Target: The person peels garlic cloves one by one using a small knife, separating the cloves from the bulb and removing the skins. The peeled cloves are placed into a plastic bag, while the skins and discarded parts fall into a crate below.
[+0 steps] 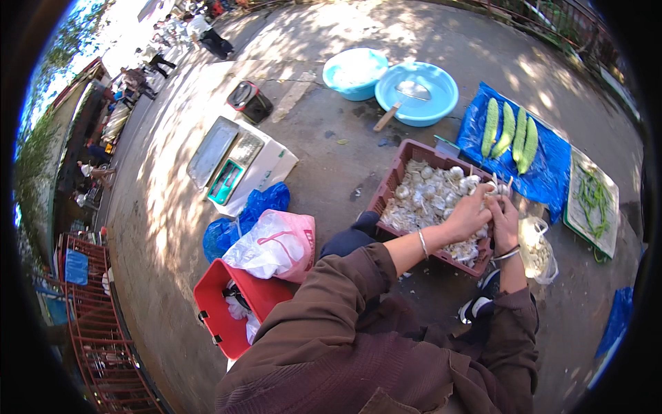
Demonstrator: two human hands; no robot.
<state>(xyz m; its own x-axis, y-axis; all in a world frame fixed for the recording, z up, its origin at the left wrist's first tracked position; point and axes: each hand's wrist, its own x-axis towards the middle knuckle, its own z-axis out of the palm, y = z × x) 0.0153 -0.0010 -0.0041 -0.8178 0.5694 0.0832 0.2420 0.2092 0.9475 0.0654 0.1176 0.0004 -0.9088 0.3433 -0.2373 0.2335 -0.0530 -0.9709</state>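
Note:
Over the right side of a maroon plastic crate (385,194) my hands meet at the fingertips. A garlic bulb (502,190) shows at the fingers of my right hand (504,220); my left hand (468,213) pinches at it from the left side, and the fingers partly hide it. The crate holds many whole garlic bulbs (426,181) and loose papery skins (408,212). A clear plastic bag of garlic cloves (538,251) stands on the ground right of my right hand. Each wrist bears a metal bangle.
Beyond the crate are two light-blue basins (357,77), (434,108), one with a skimmer (412,90). Bitter melons (528,145) lie on blue plastic (473,124), near green chillies on a board (613,212). At left are a scale (225,181), bags (269,248) and a red bin (209,290).

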